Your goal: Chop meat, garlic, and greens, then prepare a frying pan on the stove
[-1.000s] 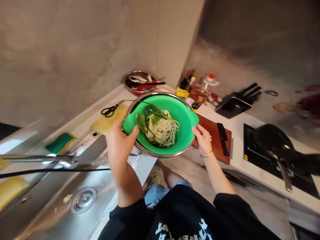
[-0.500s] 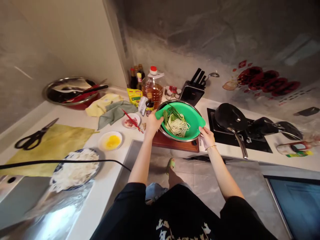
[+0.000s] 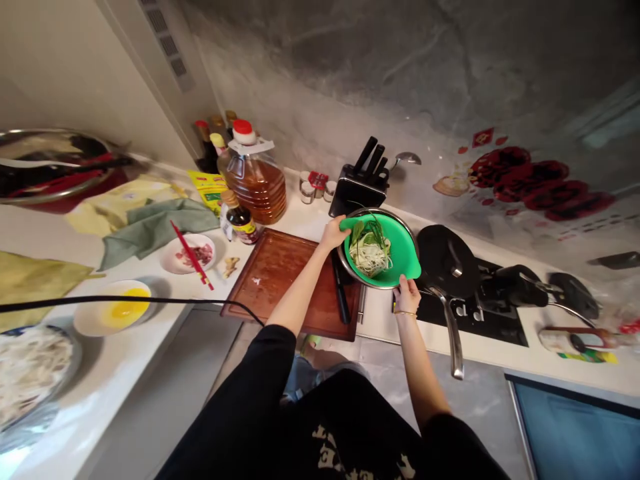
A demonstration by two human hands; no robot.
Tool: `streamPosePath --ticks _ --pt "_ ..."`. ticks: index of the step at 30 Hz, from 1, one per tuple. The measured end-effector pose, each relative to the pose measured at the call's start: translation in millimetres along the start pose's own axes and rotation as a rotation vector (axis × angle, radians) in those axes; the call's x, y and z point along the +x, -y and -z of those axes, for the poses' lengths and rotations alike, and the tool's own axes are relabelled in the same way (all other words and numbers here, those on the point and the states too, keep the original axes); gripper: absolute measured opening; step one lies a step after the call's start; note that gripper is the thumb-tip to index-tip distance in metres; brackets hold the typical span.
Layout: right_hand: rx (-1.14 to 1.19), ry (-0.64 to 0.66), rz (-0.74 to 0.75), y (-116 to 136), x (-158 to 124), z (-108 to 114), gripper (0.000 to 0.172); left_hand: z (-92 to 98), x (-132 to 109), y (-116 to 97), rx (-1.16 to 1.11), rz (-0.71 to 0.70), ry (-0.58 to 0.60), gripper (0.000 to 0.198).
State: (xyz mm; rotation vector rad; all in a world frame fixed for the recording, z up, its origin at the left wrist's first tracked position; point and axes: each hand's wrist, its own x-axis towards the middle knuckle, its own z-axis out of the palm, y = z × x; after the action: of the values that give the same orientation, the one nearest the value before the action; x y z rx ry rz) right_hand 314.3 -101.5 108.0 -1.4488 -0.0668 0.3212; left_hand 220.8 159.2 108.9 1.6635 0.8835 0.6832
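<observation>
Between my two hands is a green colander (image 3: 400,250) nested in a metal bowl (image 3: 361,275). Pale shredded vegetables (image 3: 371,257) and green stalks lie inside it. My left hand (image 3: 335,233) grips the colander's left handle, fingers closed over the rim. On the near right side, my right hand (image 3: 407,295) pinches the other handle. The bowl overlaps the right end of a brown cutting board (image 3: 280,273), where a black-handled knife (image 3: 342,297) lies. Whether the bowl rests on the counter or is held up, I cannot tell.
A lidded black pan (image 3: 445,260) sits on the stove to the right, its handle jutting forward. Behind are a knife block (image 3: 357,190) and a large oil jug (image 3: 257,180). Left stand a plate of meat with red chopsticks (image 3: 193,257), a bowl of egg (image 3: 125,307) and noodles (image 3: 33,367).
The colander and bowl have moved right with both hands, uncovering the cutting board and knife. My view has shifted toward the right as well.
</observation>
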Motion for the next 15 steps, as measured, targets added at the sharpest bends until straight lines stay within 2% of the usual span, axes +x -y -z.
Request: streamPosePath --ticks 2,4,7,9,11,15 --pt "0.002 -0.012 0.004 -2.6 6.5 3.9 0.033 -18.4 13.0 5.0 -0.031 -0.006 0.048 0.055" --pt "0.017 -0.021 -0.009 1.2 13.4 3.8 0.033 -28.4 20.9 7.2 -0.084 0.031 0.039 0.055" --pt "0.021 -0.022 -0.039 12.5 22.2 -1.4 0.033 -24.8 24.4 5.7 -0.163 0.076 0.01 0.056" --pt "-0.01 0.017 -0.043 17.8 25.2 -10.0 0.032 -9.2 23.0 4.1 -0.186 0.088 -0.021 0.055" --pt "-0.044 0.094 -0.044 17.5 25.6 -25.8 0.032 15.5 19.5 5.2 -0.191 0.098 -0.084 0.053" --pt "-0.031 0.294 -0.098 1.0 21.1 -81.0 0.028 80.6 5.9 21.8 -0.134 0.134 -0.308 0.046"
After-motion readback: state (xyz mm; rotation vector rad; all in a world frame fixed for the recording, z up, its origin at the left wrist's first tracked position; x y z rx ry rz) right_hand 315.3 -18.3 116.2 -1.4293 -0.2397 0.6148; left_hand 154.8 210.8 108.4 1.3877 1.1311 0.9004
